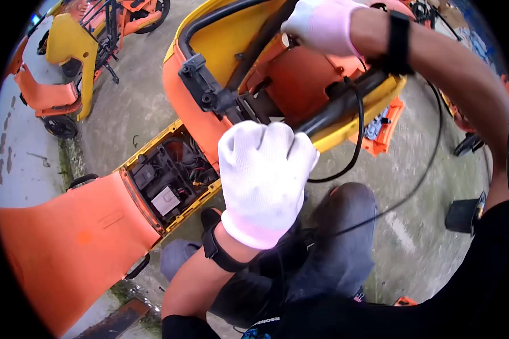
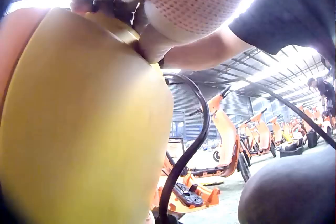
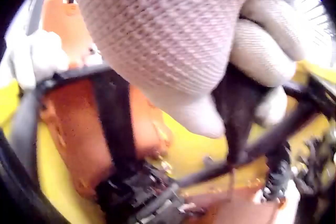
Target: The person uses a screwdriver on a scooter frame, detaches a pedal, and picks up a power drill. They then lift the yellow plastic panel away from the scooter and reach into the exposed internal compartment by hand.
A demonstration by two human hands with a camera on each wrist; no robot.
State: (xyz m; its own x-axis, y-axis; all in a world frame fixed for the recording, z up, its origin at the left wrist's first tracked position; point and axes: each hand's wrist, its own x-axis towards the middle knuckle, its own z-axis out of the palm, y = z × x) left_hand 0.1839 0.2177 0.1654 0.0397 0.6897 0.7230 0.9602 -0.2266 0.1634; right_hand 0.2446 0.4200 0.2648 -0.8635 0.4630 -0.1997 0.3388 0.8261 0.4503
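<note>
My gloved left hand (image 1: 268,181) has its fingers curled over the rim of the yellow body panel (image 2: 84,119), beside a thick black tube (image 1: 345,104). In the left wrist view that hand (image 2: 173,3) covers the panel's top edge. Across the opening, my gloved right hand (image 1: 325,28) is at the far side of the orange and yellow shell. The right wrist view has this hand (image 3: 173,40) with fingers curled round a dark tapered piece (image 3: 236,113); most of the piece is hidden. Below it lies a black frame tube (image 3: 205,174).
An open compartment (image 1: 167,175) with wiring and a pale box is left of my left hand, beside an orange panel (image 1: 79,220). A black cable (image 1: 361,130) loops at the right. Other scooters (image 1: 68,68) stand around, and a black bucket (image 1: 462,216) is at the right.
</note>
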